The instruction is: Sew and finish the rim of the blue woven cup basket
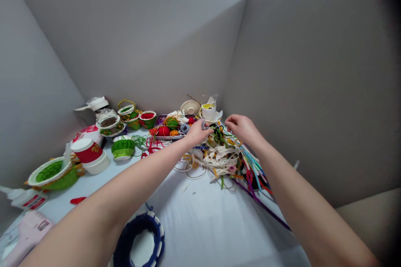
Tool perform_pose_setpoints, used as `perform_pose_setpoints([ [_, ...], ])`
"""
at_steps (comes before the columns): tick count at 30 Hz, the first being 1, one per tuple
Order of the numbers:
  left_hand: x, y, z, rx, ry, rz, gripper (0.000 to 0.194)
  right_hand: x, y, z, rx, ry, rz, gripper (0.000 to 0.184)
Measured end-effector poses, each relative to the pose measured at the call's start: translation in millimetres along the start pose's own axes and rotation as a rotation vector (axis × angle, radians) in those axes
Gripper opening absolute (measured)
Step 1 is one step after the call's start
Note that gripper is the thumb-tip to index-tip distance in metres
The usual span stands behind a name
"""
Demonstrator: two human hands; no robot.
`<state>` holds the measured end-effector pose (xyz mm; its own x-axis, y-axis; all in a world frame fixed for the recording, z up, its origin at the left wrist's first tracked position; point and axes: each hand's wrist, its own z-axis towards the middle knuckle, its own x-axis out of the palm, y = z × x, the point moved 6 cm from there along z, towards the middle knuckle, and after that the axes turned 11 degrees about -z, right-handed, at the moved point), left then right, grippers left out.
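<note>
Two hands reach toward the bench's (216,217) far right corner. The left hand (198,134) is at the left side of one tangled pile of yarn and lace (221,157), thumb reaching toward the dark green strands; I cannot tell whether its fingers grip any. The right hand (242,128) is at the pile's far right side, fingers curled, and whether they pinch a thread I cannot tell. One bundle of coloured strips (252,164) fans out along the pile's right side.

Toward the back edge, left of the pile, one tray (167,137) carries at least four yarn balls: red, green, orange and grey-blue. Behind the left hand stand one white cup (208,112) and one shallow bowl (190,107).

Toward the left edge are five decorated containers (123,149) with pale rims, one stack of paper cups (94,162) too nested to count, and one glue bottle (26,198). One glue gun (31,230) lies at the near left corner; one navy ring (158,233) lies by the front edge.
</note>
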<state>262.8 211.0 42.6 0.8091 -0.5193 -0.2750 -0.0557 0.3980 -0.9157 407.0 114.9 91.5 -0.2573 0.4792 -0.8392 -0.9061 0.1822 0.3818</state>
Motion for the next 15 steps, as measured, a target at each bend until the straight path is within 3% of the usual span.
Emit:
perform_pose_setpoints([
  [5,-12.7,8,-14,-0.109,-0.041,-0.072,0.014,12,3,2,0.021,-0.003,0.163,0.019],
  [10,-24.7,12,-28,-0.239,-0.173,-0.132,0.019,9,35,-9,-0.163,-0.259,-0.047,0.025],
  [13,-29.6,6,-34,-0.279,-0.186,-0.195,0.019,29,60,-25,-0.373,-0.140,-0.192,0.031],
  [15,-33.8,-2,-37,-0.294,-0.174,-0.242,0.017,47,66,-33,-0.426,-0.031,-0.249,0.023],
])
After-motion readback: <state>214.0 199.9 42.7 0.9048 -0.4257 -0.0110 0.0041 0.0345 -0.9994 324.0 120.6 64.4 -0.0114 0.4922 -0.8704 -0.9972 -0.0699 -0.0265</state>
